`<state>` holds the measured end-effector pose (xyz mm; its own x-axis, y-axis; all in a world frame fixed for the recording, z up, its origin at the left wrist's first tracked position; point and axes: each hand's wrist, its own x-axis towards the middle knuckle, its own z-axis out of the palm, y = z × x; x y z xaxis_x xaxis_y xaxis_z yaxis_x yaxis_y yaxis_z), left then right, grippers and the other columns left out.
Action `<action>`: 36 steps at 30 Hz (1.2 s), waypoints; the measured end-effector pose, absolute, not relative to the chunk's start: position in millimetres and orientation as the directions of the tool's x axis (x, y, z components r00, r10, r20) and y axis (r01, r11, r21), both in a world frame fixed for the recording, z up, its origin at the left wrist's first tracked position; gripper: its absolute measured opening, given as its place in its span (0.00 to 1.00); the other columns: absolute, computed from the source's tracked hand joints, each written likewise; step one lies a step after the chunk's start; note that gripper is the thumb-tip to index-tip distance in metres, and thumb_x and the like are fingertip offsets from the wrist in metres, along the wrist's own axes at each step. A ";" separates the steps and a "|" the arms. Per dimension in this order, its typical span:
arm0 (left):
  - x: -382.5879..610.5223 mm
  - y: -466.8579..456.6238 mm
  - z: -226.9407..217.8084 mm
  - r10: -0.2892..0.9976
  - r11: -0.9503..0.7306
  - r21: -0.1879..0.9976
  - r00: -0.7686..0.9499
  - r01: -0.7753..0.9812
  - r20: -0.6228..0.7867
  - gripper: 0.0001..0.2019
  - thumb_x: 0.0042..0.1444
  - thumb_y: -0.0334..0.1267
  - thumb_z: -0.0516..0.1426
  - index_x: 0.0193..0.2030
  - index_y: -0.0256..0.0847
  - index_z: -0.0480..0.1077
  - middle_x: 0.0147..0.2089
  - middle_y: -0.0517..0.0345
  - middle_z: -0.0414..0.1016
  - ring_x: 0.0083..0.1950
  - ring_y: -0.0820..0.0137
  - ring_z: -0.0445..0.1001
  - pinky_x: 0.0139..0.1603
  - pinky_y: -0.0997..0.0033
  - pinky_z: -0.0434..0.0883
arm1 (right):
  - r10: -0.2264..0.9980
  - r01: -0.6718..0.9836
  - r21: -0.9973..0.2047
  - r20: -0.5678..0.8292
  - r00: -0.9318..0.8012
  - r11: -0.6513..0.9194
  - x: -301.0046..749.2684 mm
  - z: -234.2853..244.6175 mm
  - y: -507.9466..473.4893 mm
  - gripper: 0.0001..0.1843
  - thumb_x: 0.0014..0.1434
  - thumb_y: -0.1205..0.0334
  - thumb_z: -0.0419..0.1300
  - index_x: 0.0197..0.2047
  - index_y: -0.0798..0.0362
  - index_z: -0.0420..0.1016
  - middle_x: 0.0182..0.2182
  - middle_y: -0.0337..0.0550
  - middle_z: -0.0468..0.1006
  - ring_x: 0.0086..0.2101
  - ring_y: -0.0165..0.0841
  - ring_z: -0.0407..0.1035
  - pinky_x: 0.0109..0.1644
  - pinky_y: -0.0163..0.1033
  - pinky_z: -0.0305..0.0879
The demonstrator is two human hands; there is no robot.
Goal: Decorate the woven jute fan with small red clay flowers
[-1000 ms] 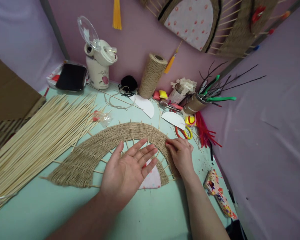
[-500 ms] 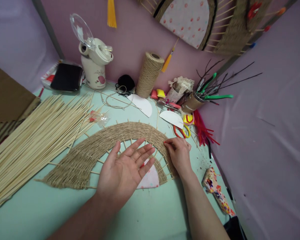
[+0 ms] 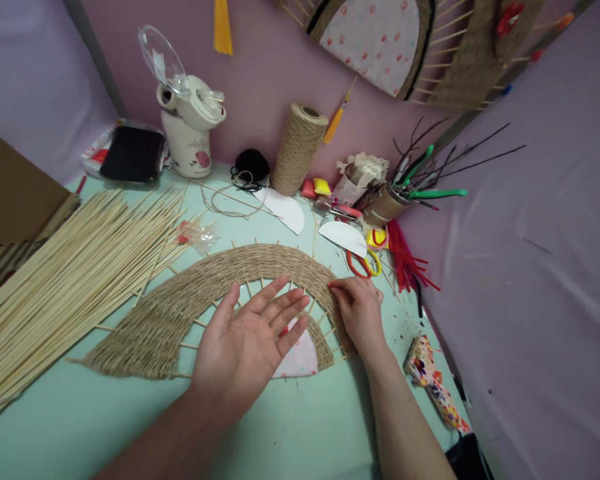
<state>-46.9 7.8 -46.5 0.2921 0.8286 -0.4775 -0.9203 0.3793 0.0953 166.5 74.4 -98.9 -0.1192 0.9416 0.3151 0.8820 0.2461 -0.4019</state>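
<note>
A woven twine arch [image 3: 145, 333] on thin wooden sticks lies on the pale green table. Inside its curve sits a smaller half-round of spotted white cloth [image 3: 303, 353] with a twine border. My left hand [image 3: 245, 347] is open, palm up and fingers spread, over the middle of the arch and hiding part of it. At the arch's right side, my right hand [image 3: 360, 310] is closed in a pinch. A small red bit [image 3: 331, 285] shows at its fingertips, too small to name.
Long thin sticks [image 3: 80, 287] cover the left side. Behind the arch stand a twine spool [image 3: 300, 150], a white steamer-like appliance [image 3: 190, 133] and a tube [image 3: 387, 203] holding pliers and twigs. Scissors [image 3: 364, 263] lie at the right, beyond a flower-patterned glue gun [image 3: 433, 380].
</note>
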 end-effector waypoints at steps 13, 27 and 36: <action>-46.4 8.9 -43.3 0.820 0.389 0.097 0.297 -0.916 -0.489 0.23 0.64 0.51 0.50 0.51 0.35 0.74 0.52 0.38 0.75 0.55 0.58 0.76 0.52 0.60 0.75 | 0.954 0.878 -0.434 0.290 -0.076 0.202 161.8 -102.3 81.8 0.09 0.62 0.58 0.57 0.31 0.50 0.73 0.33 0.42 0.76 0.41 0.40 0.65 0.46 0.44 0.53; -47.0 9.0 -44.9 0.823 0.377 0.092 0.288 -0.922 -0.489 0.23 0.64 0.51 0.50 0.51 0.34 0.74 0.51 0.38 0.76 0.54 0.58 0.76 0.51 0.60 0.76 | 0.899 0.911 -0.291 0.408 -0.158 0.292 164.2 -105.1 77.2 0.11 0.64 0.58 0.58 0.35 0.49 0.80 0.32 0.41 0.76 0.39 0.37 0.64 0.44 0.43 0.50; -46.9 8.8 -43.4 0.819 0.367 0.083 0.279 -0.927 -0.502 0.23 0.64 0.51 0.50 0.50 0.34 0.74 0.51 0.38 0.76 0.54 0.57 0.77 0.50 0.60 0.77 | 0.886 0.945 -0.086 0.384 -0.261 0.316 159.7 -98.1 56.4 0.14 0.66 0.55 0.55 0.46 0.50 0.79 0.35 0.45 0.75 0.38 0.38 0.59 0.39 0.43 0.50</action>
<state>-46.9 8.8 -43.4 0.2788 0.8187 -0.5019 -0.9266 0.3667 0.0834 159.7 56.4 -98.1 -0.2613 0.8856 0.3840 0.9448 0.3160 -0.0860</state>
